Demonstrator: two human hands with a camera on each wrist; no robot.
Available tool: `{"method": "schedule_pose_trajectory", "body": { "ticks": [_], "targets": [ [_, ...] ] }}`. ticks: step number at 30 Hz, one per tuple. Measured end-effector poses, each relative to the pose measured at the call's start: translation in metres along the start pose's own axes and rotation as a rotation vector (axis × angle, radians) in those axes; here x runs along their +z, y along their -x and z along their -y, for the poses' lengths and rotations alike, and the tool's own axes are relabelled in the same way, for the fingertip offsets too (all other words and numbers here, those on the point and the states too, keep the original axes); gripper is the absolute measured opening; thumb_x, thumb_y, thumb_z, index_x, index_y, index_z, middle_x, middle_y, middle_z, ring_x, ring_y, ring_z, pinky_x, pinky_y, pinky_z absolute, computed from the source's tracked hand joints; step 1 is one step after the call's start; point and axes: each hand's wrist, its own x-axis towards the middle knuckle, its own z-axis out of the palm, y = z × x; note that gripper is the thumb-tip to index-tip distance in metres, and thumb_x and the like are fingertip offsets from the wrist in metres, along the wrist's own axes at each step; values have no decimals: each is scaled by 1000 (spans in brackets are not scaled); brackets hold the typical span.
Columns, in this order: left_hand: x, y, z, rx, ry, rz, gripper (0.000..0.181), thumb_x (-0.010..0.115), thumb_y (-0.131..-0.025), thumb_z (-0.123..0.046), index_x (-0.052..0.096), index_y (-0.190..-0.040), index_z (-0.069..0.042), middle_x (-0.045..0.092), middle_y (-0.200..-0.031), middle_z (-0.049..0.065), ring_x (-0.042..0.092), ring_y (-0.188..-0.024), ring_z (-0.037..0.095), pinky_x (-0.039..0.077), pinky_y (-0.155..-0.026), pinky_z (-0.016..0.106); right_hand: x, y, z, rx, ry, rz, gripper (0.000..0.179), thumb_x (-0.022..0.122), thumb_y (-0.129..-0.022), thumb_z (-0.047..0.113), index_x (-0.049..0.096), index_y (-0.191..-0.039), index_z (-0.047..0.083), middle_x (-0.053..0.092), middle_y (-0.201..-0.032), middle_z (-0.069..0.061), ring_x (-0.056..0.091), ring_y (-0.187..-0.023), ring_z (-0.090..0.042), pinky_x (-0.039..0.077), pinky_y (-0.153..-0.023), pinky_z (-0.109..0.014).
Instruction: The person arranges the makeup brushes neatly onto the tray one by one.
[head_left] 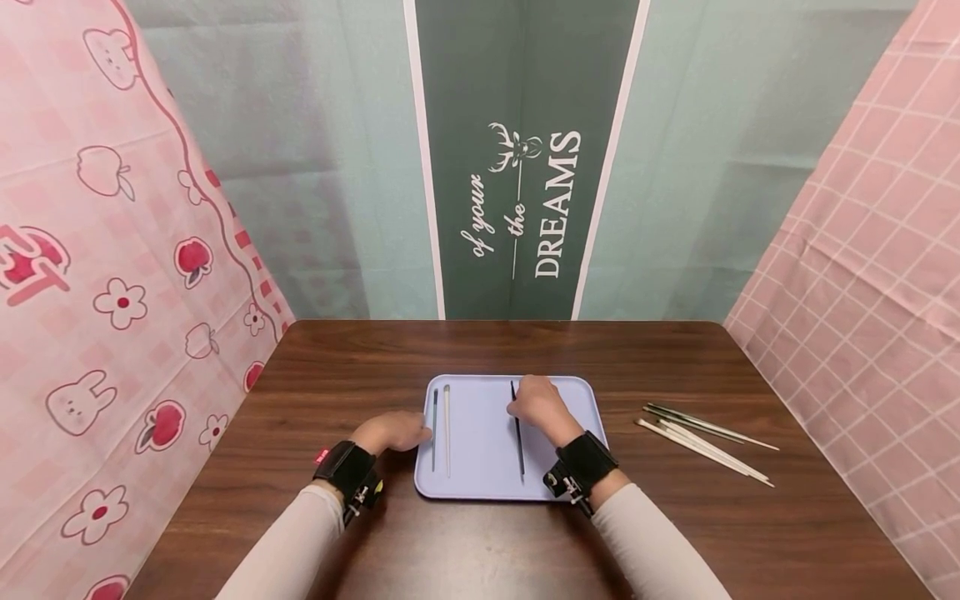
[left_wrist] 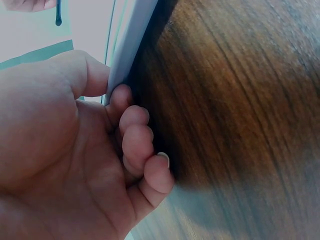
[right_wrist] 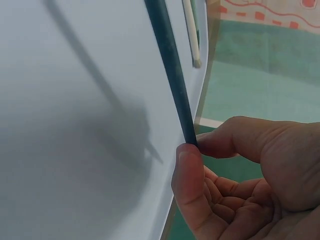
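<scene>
Between thumb and index finger, my right hand pinches a dark, slim paintbrush near one end. This brush slants over the lilac tray and throws a shadow on it in the right wrist view. At the tray's left side, my left hand grips the rim, thumb on top and index finger beneath, the other fingers curled by the tabletop. Beside that rim, a dark paintbrush and a cream paintbrush lie roughly parallel inside the tray.
Several more slim brushes, some cream and some dark green, lie in a loose bundle right of the tray. Everything stands on a brown wooden table. Patterned pink cloth hangs at the left, with a green curtain behind.
</scene>
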Motion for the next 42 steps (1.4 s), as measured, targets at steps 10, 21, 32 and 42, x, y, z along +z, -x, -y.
{"method": "schedule_pose_trajectory", "body": {
  "ticks": [10,21,32,42],
  "targets": [
    [-3,0,-1,-26,29,30,17,50,-96,-17,59,-96,-2,56,-88,10,52,-83,25,46,-83,42,8,-5,20,14,2,22,18,72,-86,14,62,-76,3,56,-70,-7,54,-64,-21,42,-56,-29],
    [-4,0,-1,-25,42,39,17,51,-97,-17,58,-96,-2,55,-86,10,52,-82,25,45,-82,42,19,-10,39,36,-20,50,21,72,-87,13,61,-72,4,54,-69,-7,53,-63,-21,42,-55,-30],
    [-1,-2,0,-45,48,39,16,51,-98,-19,59,-95,-4,56,-85,9,53,-79,24,45,-79,41,26,-11,52,16,1,49,19,74,-87,15,63,-77,3,56,-71,-7,54,-65,-21,43,-56,-30],
    [-2,-2,-1,-60,45,47,18,52,-99,-19,61,-100,-2,57,-89,10,54,-82,25,46,-81,42,34,-13,63,12,-18,55,21,75,-86,15,61,-72,5,54,-67,-5,54,-61,-20,42,-54,-29]
  ]
}}
